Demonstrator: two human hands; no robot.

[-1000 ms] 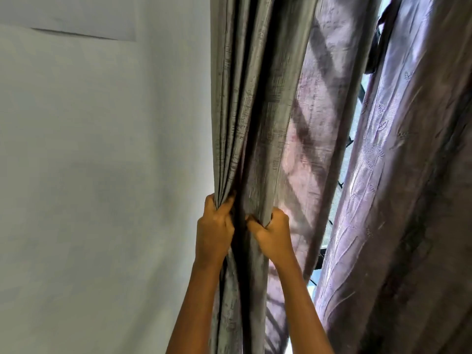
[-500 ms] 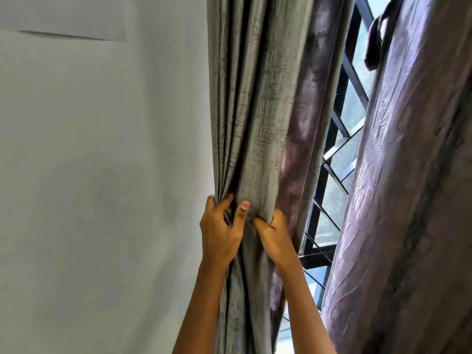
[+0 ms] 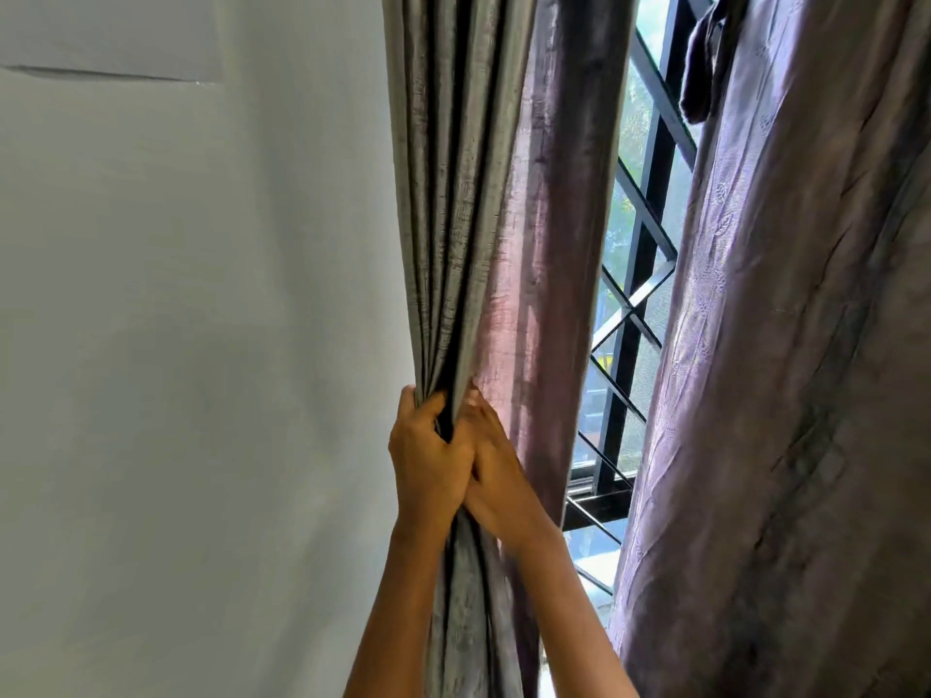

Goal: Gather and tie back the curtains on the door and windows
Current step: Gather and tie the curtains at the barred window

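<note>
Right hand (image 3: 500, 476) has slid against left hand (image 3: 428, 460), fingers (image 3: 427, 405) gripping the pleated grey-purple curtain (image 3: 468, 193).

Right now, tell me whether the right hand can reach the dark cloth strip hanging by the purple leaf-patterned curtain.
Probably not. The right hand is busy on the grey pleated curtain beside the left hand; the dark cloth strip hangs far above, though nothing blocks it.

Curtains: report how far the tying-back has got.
Done: the grey curtain is gathered into tight pleats beside the wall, baring the window grille. In hand: the left hand and right hand both grip that bunch, pressed together. Left: no tie shows around it yet, and the purple curtain on the right hangs loose, ungathered.
</note>
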